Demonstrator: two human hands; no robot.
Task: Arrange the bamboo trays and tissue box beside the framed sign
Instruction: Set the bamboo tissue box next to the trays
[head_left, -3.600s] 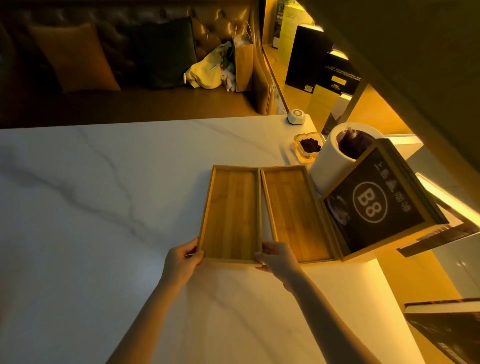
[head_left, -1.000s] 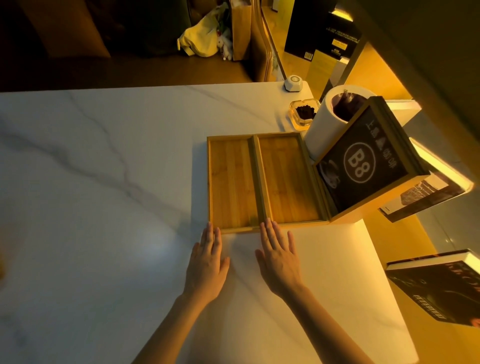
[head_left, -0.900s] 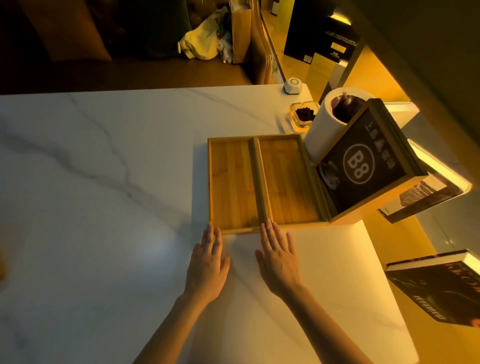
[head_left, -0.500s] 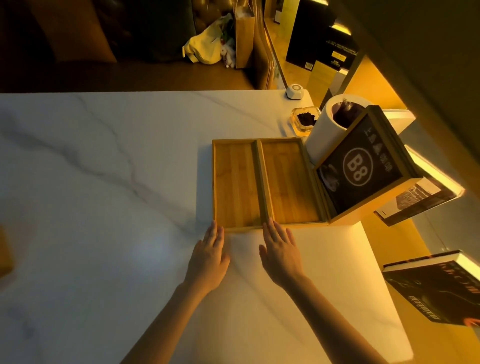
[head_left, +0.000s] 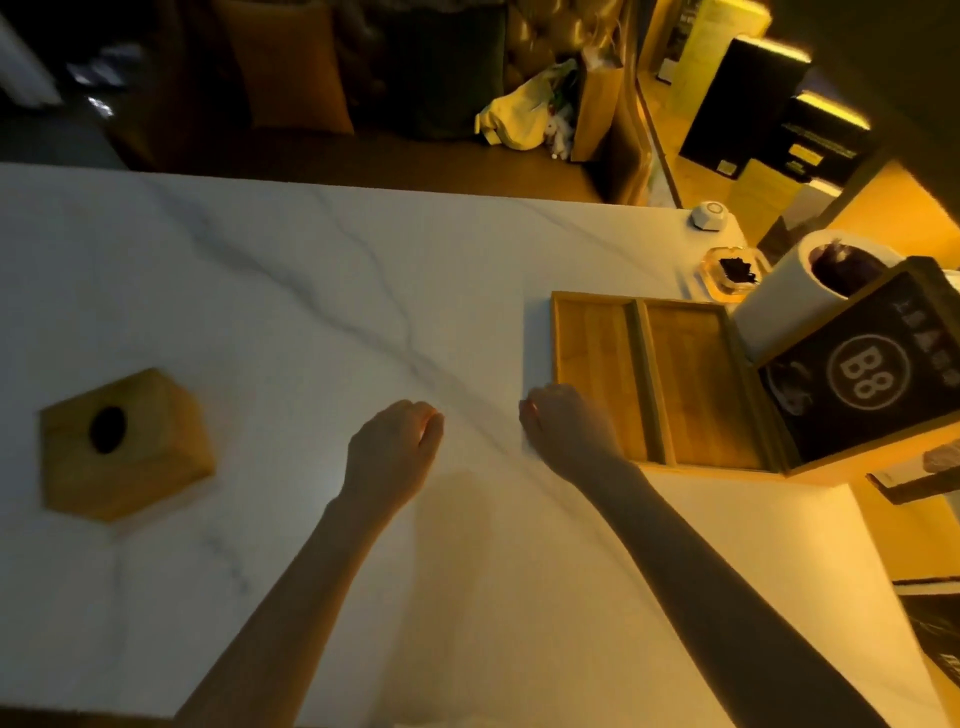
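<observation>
Two bamboo trays lie side by side on the white marble table, the left tray (head_left: 595, 364) touching the right tray (head_left: 696, 384), which sits against the black framed "B8" sign (head_left: 872, 374). A wooden tissue box (head_left: 124, 441) with a round hole on top stands alone far to the left. My right hand (head_left: 563, 426) hovers with curled fingers over the left tray's near-left corner, holding nothing. My left hand (head_left: 392, 447) is curled and empty over bare table, between the tissue box and the trays.
A white paper roll (head_left: 779, 301) stands behind the sign, with a glass ashtray (head_left: 732, 270) and a small white puck (head_left: 709, 213) beyond it. A sofa with cushions and bags lies past the table's far edge. Shelves and books are at the right.
Both hands lifted off the table in front of the trays, curled their fingers and moved left. The view swung left, bringing the tissue box into sight. The trays stayed put.
</observation>
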